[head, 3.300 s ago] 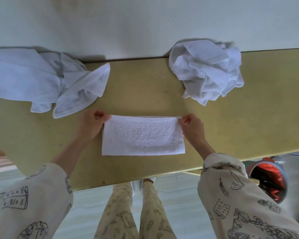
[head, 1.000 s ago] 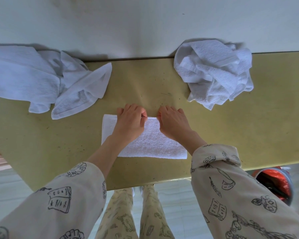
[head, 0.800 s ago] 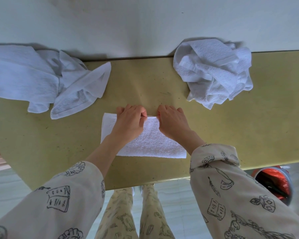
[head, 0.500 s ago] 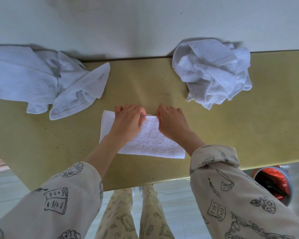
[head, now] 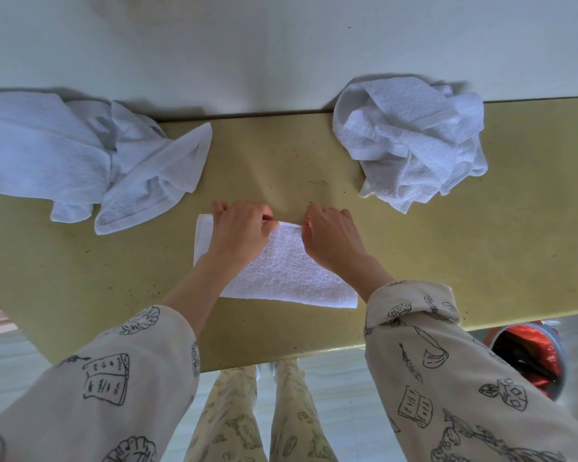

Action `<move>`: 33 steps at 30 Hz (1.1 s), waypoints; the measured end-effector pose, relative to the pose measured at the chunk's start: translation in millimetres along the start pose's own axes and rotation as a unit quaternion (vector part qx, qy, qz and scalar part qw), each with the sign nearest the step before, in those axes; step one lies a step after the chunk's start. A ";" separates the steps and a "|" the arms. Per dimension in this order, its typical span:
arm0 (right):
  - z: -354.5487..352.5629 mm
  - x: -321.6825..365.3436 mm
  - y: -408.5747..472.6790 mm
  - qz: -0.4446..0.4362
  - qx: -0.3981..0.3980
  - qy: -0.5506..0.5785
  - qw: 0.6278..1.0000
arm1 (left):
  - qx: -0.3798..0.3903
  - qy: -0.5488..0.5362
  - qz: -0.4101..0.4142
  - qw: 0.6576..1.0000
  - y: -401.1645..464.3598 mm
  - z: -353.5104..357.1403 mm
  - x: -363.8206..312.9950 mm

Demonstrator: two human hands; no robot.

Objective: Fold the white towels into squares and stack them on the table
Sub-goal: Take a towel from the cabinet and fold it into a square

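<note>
Two sleeves of cream cloth printed with dark line drawings reach from the near edge over the yellow-green table (head: 447, 248). Past the right sleeve, below the table's edge, stands a round grey bin holding something red (head: 531, 358). On the near middle of the table lies a white terry towel folded into a flat rectangle (head: 287, 275), its long sides roughly parallel to the table's front edge, slightly skewed. Both hands sit on its far edge, close together. The left hand (head: 239, 233) covers the far left part of the towel, fingers curled over the far hem, thumb and forefinger pinching it. The right hand (head: 331, 236) has its fingers curled down at the same hem just to the right; they appear to grip the cloth, though the fingertips are hidden behind the knuckles. Farther back on the left, a loose heap of thin white towels (head: 80, 161) spreads out of view. Far right, a crumpled bundle of white terry towel (head: 411, 138) rests against the pale wall (head: 247, 45).
</note>
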State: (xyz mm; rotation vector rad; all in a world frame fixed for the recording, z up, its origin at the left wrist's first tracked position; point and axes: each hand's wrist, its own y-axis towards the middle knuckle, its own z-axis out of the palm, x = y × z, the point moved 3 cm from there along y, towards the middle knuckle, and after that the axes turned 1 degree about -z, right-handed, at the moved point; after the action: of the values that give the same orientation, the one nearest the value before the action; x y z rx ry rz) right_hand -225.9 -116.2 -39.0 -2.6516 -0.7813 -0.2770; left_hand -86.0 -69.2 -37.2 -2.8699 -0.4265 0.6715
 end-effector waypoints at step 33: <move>56.0 29.2 -59.1 -0.044 -0.162 0.002 0.986 | -0.039 0.095 0.090 0.991 -59.2 32.2 19.0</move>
State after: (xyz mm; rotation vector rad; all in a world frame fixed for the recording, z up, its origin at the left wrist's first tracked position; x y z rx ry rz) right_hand -229.9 -33.8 -65.2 -2.9185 -0.9228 -0.4672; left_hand -98.4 -4.3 -60.3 -3.0361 -0.1713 0.4084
